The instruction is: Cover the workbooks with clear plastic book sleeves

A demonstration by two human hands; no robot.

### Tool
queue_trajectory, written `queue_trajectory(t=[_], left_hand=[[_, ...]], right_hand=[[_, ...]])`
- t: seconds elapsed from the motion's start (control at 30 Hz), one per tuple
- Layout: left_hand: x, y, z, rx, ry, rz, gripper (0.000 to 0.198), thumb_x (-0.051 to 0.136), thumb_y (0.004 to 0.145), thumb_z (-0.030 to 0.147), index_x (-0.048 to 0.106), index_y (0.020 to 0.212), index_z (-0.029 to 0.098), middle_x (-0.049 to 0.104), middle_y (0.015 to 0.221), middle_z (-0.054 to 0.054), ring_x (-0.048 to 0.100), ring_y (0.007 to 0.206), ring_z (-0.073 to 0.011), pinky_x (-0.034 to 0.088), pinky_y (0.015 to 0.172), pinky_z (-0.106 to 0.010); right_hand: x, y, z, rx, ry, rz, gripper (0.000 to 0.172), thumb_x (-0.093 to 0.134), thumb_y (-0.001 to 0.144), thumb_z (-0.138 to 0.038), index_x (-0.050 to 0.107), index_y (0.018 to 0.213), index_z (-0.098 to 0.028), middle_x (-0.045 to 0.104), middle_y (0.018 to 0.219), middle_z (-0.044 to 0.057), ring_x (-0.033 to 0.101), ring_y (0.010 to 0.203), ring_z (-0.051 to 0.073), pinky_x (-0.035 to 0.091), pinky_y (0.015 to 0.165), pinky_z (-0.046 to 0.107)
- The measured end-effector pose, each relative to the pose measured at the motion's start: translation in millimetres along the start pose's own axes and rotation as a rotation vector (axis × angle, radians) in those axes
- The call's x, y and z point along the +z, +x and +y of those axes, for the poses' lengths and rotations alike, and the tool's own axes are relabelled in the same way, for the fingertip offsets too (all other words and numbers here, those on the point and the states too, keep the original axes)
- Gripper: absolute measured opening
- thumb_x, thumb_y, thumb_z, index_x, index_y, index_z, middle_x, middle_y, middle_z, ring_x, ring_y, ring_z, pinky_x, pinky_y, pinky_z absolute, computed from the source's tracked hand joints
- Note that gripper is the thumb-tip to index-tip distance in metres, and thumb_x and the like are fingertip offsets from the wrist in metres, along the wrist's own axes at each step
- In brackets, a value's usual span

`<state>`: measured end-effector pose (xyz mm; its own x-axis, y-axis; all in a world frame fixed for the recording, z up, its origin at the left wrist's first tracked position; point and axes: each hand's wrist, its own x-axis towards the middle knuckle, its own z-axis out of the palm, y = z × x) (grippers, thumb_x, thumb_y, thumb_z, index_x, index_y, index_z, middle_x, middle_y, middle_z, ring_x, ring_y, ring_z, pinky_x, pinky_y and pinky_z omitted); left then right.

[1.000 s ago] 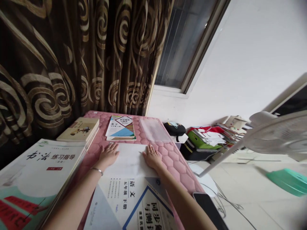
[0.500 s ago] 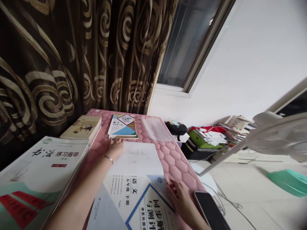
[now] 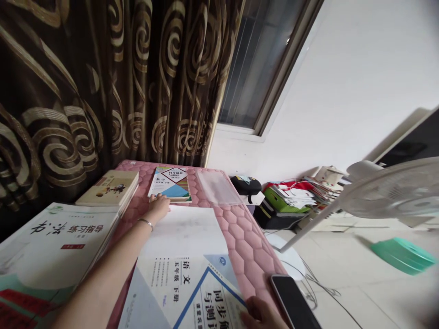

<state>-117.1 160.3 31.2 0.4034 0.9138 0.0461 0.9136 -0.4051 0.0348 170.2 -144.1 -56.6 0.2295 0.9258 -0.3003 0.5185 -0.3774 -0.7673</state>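
Observation:
My left hand (image 3: pixel 158 206) reaches far across the pink quilted table (image 3: pixel 247 246) and touches the near edge of a small blue, green and white workbook (image 3: pixel 170 183); its fingers look curled on that edge. A thin bracelet is on that wrist. My right hand (image 3: pixel 259 315) shows only partly at the bottom edge, resting on the near right corner of a large white and blue workbook (image 3: pixel 187 265) that lies in front of me. Its fingers are mostly out of view.
A stack of large books (image 3: pixel 55 242) lies at the left, a beige book (image 3: pixel 109 188) behind it. A clear plastic sleeve (image 3: pixel 218 187) lies at the far right of the table. A black phone (image 3: pixel 294 301) sits near the right edge. A white fan (image 3: pixel 387 192) and floor clutter stand at right.
My right hand has drawn back from the far end of the large workbook to its near right corner. My left hand slid forward from the large workbook onto the small workbook.

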Motion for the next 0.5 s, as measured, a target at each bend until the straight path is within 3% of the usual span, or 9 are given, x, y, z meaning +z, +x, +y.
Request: queue_trajectory(t=[0.13, 0.23, 0.37, 0.5], left_hand=[[-16.9, -11, -15, -0.049, 0.011, -0.049, 0.022, 0.058, 0.084, 0.025, 0.068, 0.102, 0.017, 0.070, 0.113, -0.014, 0.060, 0.108, -0.0283, 0.034, 0.096, -0.042], [-36.5, -29, -29, -0.121, 0.012, -0.100, 0.024, 0.056, 0.084, 0.024, 0.067, 0.103, 0.018, 0.072, 0.109, -0.015, 0.065, 0.102, -0.0291, 0.039, 0.089, -0.041], [-65.0, -68, -46, -0.179, -0.021, -0.191, 0.021, 0.062, 0.077, 0.030, 0.067, 0.092, 0.017, 0.073, 0.102, -0.014, 0.067, 0.094, -0.0268, 0.044, 0.075, -0.031], [-74.1, -117, -60, -0.252, -0.057, -0.228, 0.016, 0.058, 0.077, 0.032, 0.063, 0.080, 0.017, 0.072, 0.092, -0.012, 0.067, 0.084, -0.0237, 0.042, 0.067, -0.027]], right_hand=[[-22, 0, -15, -0.105, -0.136, 0.064, 0.021, 0.057, 0.068, -0.042, 0.053, 0.067, -0.021, 0.054, 0.063, -0.001, 0.049, 0.062, 0.015, 0.040, 0.060, 0.026], [-52, 18, -36, -0.154, -0.335, 0.015, 0.014, 0.055, 0.074, -0.030, 0.063, 0.077, -0.019, 0.062, 0.067, 0.000, 0.055, 0.064, 0.015, 0.040, 0.059, 0.023], [-84, 66, -74, -0.196, -0.646, -0.109, 0.017, 0.057, 0.076, -0.018, 0.072, 0.084, -0.018, 0.071, 0.076, 0.002, 0.062, 0.069, 0.015, 0.041, 0.060, 0.021], [-84, 125, -122, -0.324, -0.894, -0.084, 0.024, 0.056, 0.084, -0.017, 0.074, 0.101, -0.018, 0.074, 0.091, 0.006, 0.068, 0.080, 0.017, 0.044, 0.066, 0.022]])
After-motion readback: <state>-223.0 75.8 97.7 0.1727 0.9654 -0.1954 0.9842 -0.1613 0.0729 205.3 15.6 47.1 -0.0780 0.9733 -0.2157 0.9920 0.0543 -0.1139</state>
